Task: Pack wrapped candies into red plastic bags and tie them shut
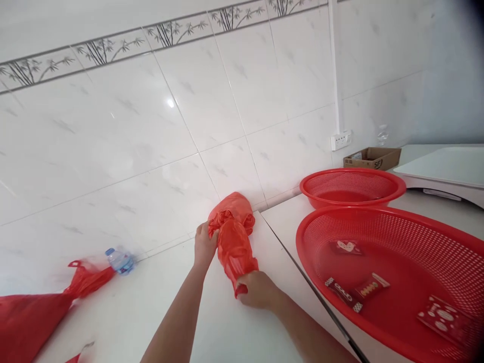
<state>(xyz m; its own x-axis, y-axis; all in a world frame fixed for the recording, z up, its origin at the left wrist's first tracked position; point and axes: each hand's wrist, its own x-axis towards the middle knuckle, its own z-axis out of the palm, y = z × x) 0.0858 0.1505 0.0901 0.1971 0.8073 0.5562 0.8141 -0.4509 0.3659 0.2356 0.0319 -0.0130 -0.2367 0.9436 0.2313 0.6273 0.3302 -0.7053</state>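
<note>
Left hand and right hand grip a red bag. The near basket contains wrapped snacks.

The near basket stands on the bench to the right of the bag in the middle, with four packets inside it: one toward its far side, two side by side before that, and one at the right. Behind it sits the far basket, then an open carton by the wall, left of the flat-topped device. At the left, a bottle lies beside the tied bag.
</note>
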